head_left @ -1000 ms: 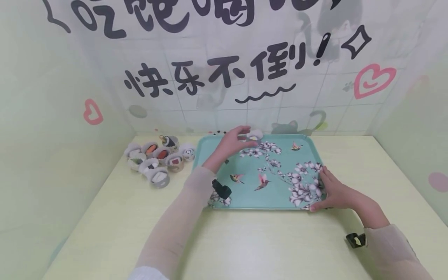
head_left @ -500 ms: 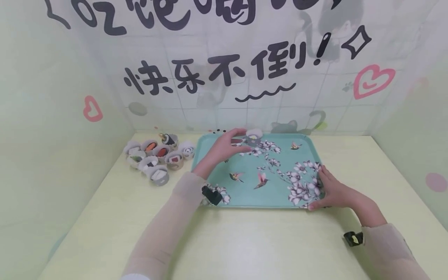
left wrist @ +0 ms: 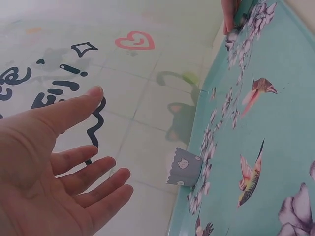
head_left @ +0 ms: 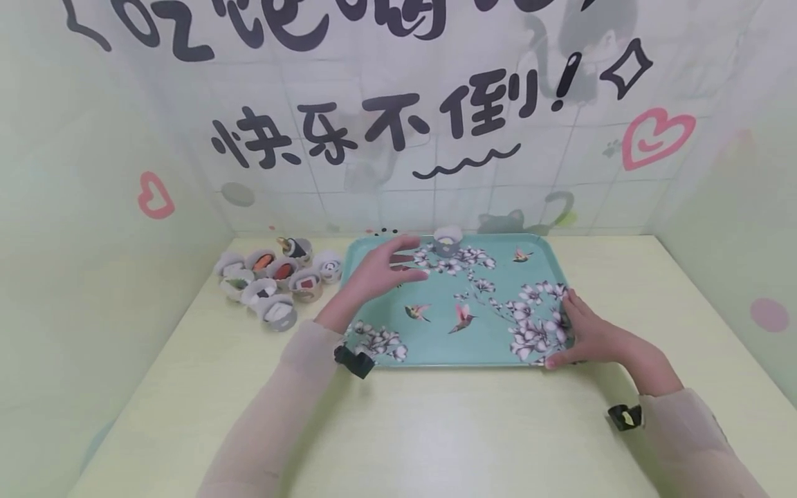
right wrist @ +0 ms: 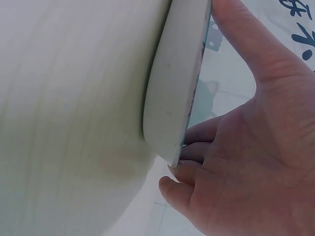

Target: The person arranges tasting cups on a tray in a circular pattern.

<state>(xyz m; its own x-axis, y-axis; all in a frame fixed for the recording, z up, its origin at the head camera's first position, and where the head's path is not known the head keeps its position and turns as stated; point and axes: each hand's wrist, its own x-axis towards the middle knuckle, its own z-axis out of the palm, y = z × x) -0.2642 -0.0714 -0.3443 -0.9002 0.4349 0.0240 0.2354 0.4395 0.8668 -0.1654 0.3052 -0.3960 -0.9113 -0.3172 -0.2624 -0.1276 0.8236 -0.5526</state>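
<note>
A teal tray (head_left: pixel 436 349) printed with flowers and birds lies on the table. On its back part, a small grey paper baking cup (head_left: pixel 447 243) stands upright with something pale inside. My left hand (head_left: pixel 380 271) hovers over the tray, left of that cup, fingers spread and holding nothing. The left wrist view shows a gap between the hand (left wrist: pixel 59 177) and the scalloped cup (left wrist: pixel 184 167). At the tray's front right corner, my right hand (head_left: pixel 599 340) holds the rim, thumb at the front edge and fingers along the right side. The tray's side wall (right wrist: pixel 170 93) fills the middle of the right wrist view.
Several similar cups (head_left: pixel 306 284) holding toy sushi-like pieces cluster left of the tray. A printed curtain (head_left: pixel 367 200) rises behind the table (head_left: pixel 423 429), and pale panels (head_left: pixel 81 277) flank both sides.
My left hand has let go of the cup on the tray and drawn back to the left. My right hand keeps its place at the corner. The view has shifted slightly.
</note>
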